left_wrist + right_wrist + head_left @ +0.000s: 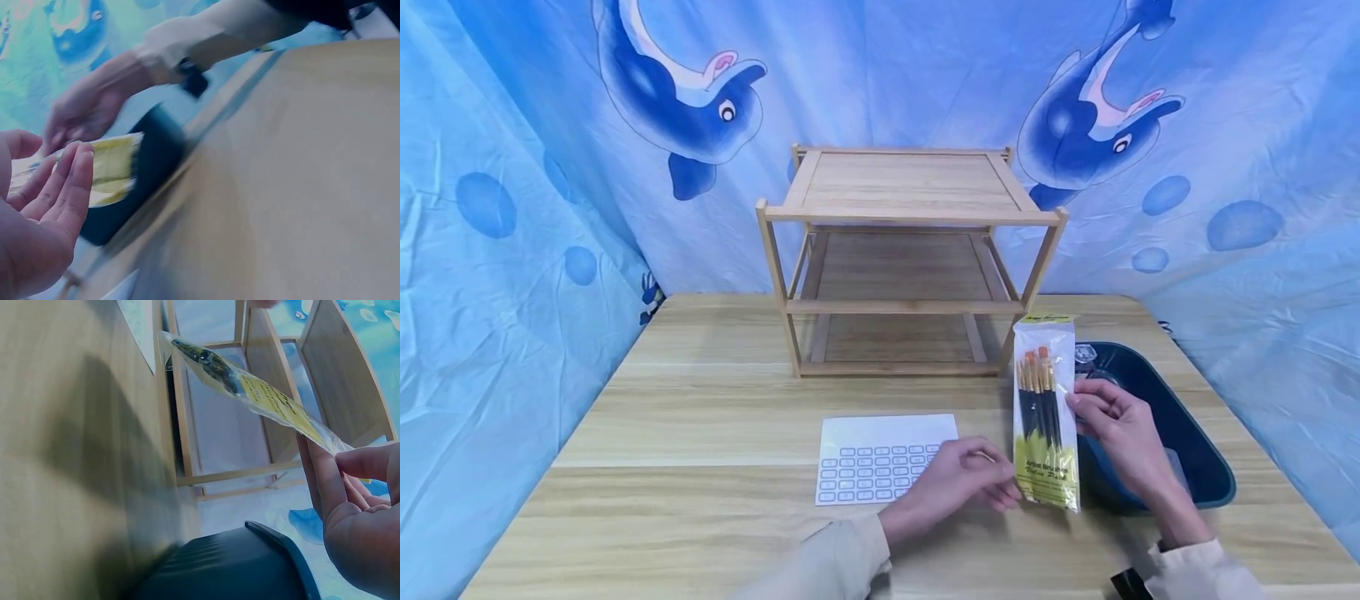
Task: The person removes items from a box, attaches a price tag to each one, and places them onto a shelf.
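A clear packet of artist brushes (1046, 417) with a yellow printed band stands raised above the table, in front of a dark green bin. My right hand (1120, 429) pinches its right edge between thumb and fingers; in the right wrist view the packet (262, 397) extends away from the fingertips. Close to the packet's lower left edge is my left hand (958, 479). Its fingers (75, 187) look fairly straight in the left wrist view, with the thumb apart, and whether they touch the packet I cannot tell. Beneath the left hand lies a white sheet with printed key-like boxes (880, 433).
The dark green bin (1213, 475) sits at the table's right, with some items partly visible inside. A three-tier wooden rack (910, 214) stands at the back centre of the wooden table (662, 500). Blue dolphin-print curtains (887, 75) surround the table's back and sides.
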A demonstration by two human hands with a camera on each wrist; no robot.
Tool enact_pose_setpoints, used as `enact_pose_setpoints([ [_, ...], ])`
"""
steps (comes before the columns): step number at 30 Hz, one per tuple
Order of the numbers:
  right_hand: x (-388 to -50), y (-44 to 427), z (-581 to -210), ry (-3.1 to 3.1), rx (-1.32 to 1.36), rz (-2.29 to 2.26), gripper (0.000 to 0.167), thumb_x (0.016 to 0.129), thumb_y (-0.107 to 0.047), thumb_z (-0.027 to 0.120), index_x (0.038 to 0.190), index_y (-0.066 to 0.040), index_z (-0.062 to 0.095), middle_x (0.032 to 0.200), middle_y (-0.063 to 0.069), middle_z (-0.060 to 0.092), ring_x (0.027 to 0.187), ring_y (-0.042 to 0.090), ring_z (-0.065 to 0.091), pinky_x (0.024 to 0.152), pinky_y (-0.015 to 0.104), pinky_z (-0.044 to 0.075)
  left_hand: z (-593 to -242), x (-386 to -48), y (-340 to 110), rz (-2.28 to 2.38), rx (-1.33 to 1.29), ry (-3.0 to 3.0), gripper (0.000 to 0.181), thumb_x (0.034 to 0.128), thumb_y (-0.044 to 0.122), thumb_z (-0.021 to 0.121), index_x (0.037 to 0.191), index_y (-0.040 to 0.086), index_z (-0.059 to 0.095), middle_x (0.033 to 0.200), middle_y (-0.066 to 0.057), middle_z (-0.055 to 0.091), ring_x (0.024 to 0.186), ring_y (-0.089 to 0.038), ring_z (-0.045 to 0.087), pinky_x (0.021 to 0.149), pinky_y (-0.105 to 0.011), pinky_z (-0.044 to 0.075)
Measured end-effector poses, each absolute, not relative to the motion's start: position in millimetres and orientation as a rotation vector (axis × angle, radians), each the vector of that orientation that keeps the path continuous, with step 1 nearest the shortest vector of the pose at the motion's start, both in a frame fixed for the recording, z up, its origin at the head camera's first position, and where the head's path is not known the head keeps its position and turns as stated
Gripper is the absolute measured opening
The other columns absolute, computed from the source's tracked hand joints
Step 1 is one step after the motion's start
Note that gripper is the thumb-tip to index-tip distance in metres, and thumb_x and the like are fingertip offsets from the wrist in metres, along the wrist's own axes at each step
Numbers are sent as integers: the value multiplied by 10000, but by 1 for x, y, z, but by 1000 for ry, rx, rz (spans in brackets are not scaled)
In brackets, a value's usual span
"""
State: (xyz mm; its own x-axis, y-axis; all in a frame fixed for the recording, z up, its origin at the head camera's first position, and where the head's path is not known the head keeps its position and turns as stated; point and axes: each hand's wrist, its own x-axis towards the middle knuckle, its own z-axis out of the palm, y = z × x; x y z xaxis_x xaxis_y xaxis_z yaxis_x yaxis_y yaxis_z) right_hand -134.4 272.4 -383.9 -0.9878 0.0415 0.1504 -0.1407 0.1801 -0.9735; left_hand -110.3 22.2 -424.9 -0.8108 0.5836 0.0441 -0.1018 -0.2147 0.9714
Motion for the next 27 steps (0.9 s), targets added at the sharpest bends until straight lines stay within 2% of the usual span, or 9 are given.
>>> enact_pose_setpoints([
  [3,-133,269,-386,-2319,87,1930,246,1041,-79,629,1186,116,590,965,-75,752,882,66,705,742,239,612,-421,-120,11,2111,506,1642,212,988,60,665,1110,-108,623,919,-223,743,725,-148,714,775,-416,635],
  [9,-132,265,-390,-2395,67,1884,285,1051,-94,616,1236,119,573,1010,-88,744,903,65,699,768,243,611,-421,-134,-11,2176,439,1691,192,991,74,659,1095,-81,617,921,-214,744,769,-180,730,787,-405,634],
  [16,-131,260,-394,-2435,6,1929,276,1048,-72,612,1253,105,559,1065,31,740,910,82,694,794,266,613,-419,-144,-33,2200,413,1758,223,1005,119,659,1123,-64,609,954,-210,741,831,-232,743,812,-402,629],
  [23,-131,256,-397,-2491,-35,1898,287,1050,-64,603,1278,99,545,1146,157,723,928,84,694,804,268,611,-415,-151,-56,2203,409,1846,315,1021,130,644,1195,-122,569,1025,-256,722,895,-283,741,835,-419,625],
  [27,-131,254,-397,-2552,-49,1826,288,1054,-78,597,1293,76,555,1198,205,705,937,93,690,799,261,610,-416,-153,-67,2208,377,1892,307,1021,124,644,1206,-112,575,1015,-207,731,900,-274,737,828,-405,626],
])
